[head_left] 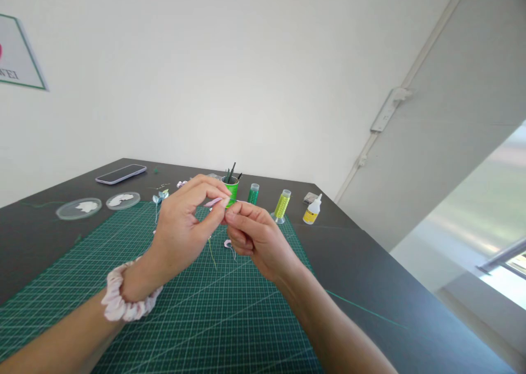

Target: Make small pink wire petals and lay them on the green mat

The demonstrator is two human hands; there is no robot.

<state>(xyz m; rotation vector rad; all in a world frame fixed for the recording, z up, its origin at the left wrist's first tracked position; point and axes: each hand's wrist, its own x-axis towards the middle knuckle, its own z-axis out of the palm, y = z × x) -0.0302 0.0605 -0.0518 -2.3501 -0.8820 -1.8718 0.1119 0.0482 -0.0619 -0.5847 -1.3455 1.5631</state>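
Observation:
Above the green cutting mat (213, 319), my left hand (183, 215) pinches a small pale pink petal-like piece (212, 202) between thumb and fingertips. A scrunchie (119, 297) circles that wrist. My right hand (257, 231) meets it from the right, thumb and index finger closed together with the other fingers curled in. What those fingertips hold is too small to make out. Under the hands, a thin yellow-green strand (212, 252) and a small pale piece with thread (228, 244) show on the mat. A light-blue flower-like piece (160, 197) lies left of my left hand.
Behind my hands stand a green cup of tools (233, 190), a dark green thread spool (253, 194) and a yellow-green spool (282, 205). A glue bottle (311, 214) is farther right. At left are a phone (121, 173) and two shallow dishes with white pieces (87, 206).

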